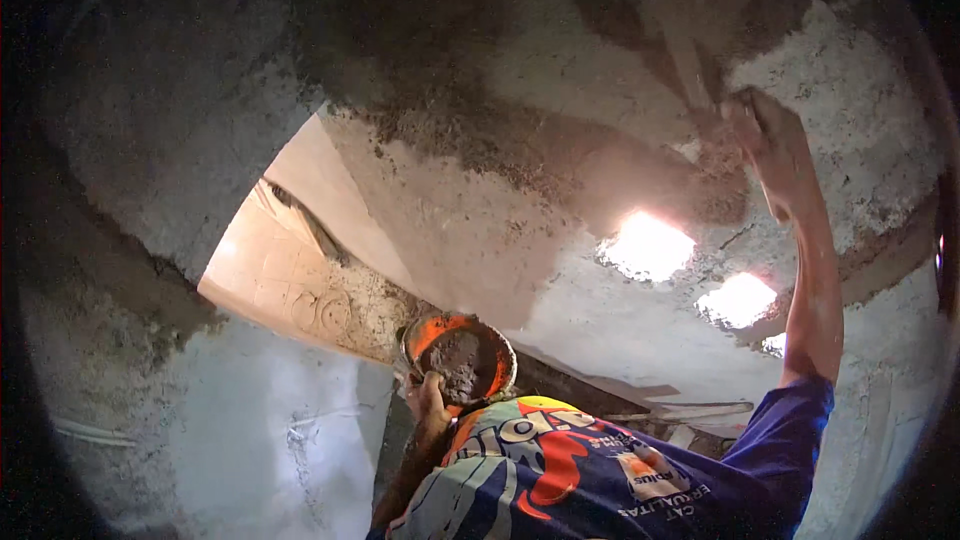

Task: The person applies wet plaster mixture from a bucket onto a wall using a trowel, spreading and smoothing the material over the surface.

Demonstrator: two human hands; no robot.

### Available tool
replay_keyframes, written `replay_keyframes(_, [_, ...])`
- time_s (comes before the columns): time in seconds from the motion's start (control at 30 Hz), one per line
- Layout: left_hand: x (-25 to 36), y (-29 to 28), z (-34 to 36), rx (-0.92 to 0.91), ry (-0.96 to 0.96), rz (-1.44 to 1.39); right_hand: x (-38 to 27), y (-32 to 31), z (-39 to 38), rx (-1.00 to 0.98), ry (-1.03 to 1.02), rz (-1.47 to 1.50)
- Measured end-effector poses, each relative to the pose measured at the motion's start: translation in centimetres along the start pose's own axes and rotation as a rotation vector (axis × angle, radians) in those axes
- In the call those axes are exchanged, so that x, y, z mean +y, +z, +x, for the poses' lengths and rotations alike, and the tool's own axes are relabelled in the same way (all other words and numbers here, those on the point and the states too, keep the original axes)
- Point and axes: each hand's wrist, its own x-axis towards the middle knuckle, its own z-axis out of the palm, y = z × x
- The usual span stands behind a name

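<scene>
My left hand (428, 398) is closed on the rim of an orange bucket (502, 365), holding it close to my chest. Grey-brown wet mortar (455, 358) lies inside, and smears of it mark the bucket's inner wall. My right arm is stretched up and out to the right. At its end my right hand (768, 135) is closed, up against the rough wall (820, 70) beside a patch of dark, damp mortar (715, 175). Whatever its fingers hold is hidden by the hand and the dim light.
A band of coarse, dark mortar (460, 140) crosses the surface above an opening (270, 270) on the left. Through that opening show a lit, dirty floor and a long board (305, 220). Several bright patches of light (648, 245) sit below my right hand.
</scene>
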Motion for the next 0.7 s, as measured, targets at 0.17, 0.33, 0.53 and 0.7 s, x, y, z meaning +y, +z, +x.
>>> replay_keyframes(0.17, [6.5,3.5,1.0,-0.204,-0.016,-0.012,6.8,11.2,-6.1,-0.534,-0.314,-0.306])
replay_keyframes(0.33, [12.0,5.3,1.4,-0.076,-0.072,-0.151,11.1,29.3,-13.1,-0.603,-0.590,-0.427])
replay_keyframes(0.53, [16.0,5.3,2.4,-0.030,-0.137,0.117,9.0,40.8,-14.2,-0.786,-0.621,-0.025])
replay_keyframes(0.7, [15.2,0.5,6.6,0.013,-0.036,-0.109,2.2,39.5,-10.0,-0.957,-0.592,-0.320])
